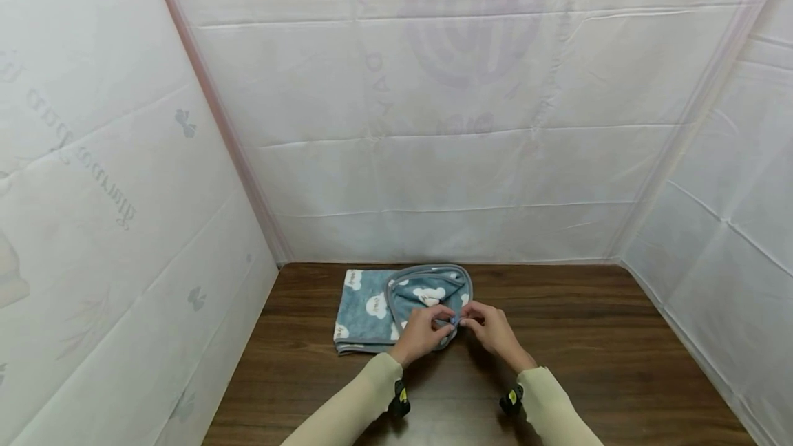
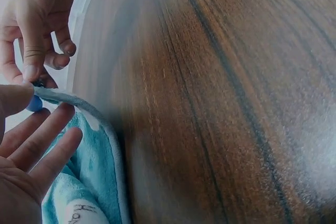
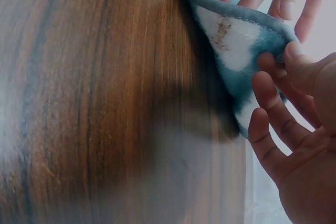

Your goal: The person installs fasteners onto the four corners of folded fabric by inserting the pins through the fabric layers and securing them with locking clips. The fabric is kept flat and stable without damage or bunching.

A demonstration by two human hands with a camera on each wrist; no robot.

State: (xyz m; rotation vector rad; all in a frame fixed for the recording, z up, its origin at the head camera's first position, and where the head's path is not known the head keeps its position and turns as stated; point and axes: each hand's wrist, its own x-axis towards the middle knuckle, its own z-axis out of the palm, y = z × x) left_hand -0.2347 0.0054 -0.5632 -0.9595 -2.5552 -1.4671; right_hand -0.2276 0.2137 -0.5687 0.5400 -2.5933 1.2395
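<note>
A teal fleece blanket (image 1: 365, 308) with white cloud-shaped patches and grey edging lies folded at the table's far side. Its right part is a loose, rounded flap bordered by the edging (image 3: 236, 11). My left hand (image 1: 423, 330) pinches the flap's edge at its near right corner, the other fingers spread in the left wrist view. Opposite it, my right hand (image 1: 492, 329) pinches the same edge between thumb and index finger (image 3: 273, 64), the other fingers loosely bent. A small rounded blue piece (image 2: 35, 103) shows at the edge between the hands, partly hidden by the left thumb.
The dark wood-grain table (image 1: 595, 349) extends right of the blanket and toward me. Pale printed sheeting forms a back wall (image 1: 446, 177), a left wall (image 1: 111, 226) and a right wall (image 1: 731, 239) around it. Black devices sit on both wrists, below light sleeves.
</note>
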